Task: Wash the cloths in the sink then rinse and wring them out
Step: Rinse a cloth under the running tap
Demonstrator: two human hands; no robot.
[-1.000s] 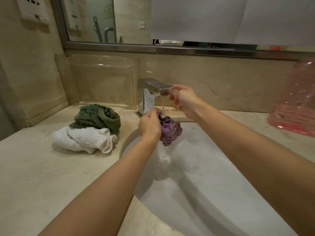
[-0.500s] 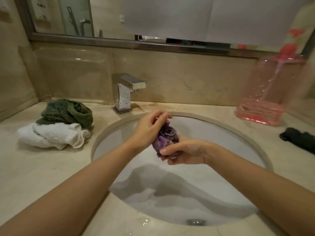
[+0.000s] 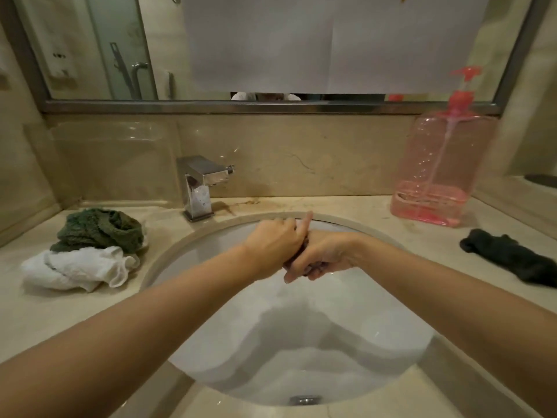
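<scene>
Your left hand (image 3: 272, 244) and right hand (image 3: 321, 256) are clamped together around the purple cloth (image 3: 313, 267) above the sink (image 3: 211, 236) (it barely shows between them). Squeeze unevenly and it may slip into the basin, needing another rinse.

Both hands now clamp tightly around the purple cloth (image 3: 304, 254), hiding it.

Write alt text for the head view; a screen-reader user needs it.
Over a white sink, a person's left hand and right hand squeeze a small purple cloth. A green cloth lies on a white cloth at the left, a black cloth at the right.
</scene>
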